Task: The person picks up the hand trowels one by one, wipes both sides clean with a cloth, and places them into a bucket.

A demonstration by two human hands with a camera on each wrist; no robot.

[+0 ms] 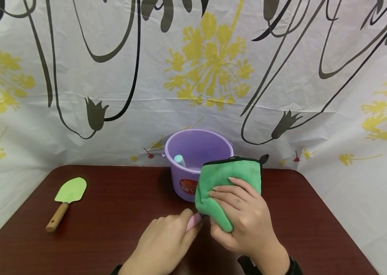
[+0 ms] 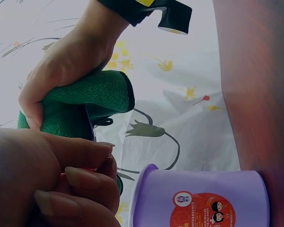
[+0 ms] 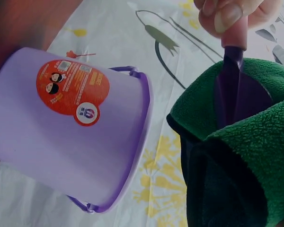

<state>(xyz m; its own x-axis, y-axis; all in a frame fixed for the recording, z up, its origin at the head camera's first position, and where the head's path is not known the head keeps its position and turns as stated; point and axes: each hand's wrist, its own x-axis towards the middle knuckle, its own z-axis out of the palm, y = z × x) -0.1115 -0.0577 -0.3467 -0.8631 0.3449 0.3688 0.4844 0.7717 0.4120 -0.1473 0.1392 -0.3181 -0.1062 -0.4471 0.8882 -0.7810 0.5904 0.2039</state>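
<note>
My left hand (image 1: 162, 240) grips the pink handle (image 1: 194, 221) of a small hand trowel. Its purple blade (image 3: 229, 97) shows in the right wrist view, lying inside a fold of green cloth (image 1: 229, 172) with black edging. With my right hand (image 1: 245, 215) I hold that cloth around the blade, fingers spread over its front and thumb below. Both hands are close together in front of the purple bucket (image 1: 177, 177), and the cloth overlaps the bucket's right side in the head view.
At the left of the dark red-brown table (image 1: 118, 221) lies another trowel (image 1: 71, 191), with a light green blade and wooden handle. Inside the bucket leans a thing with a pale turquoise end (image 1: 179, 159). A white patterned sheet (image 1: 128, 133) hangs behind the table.
</note>
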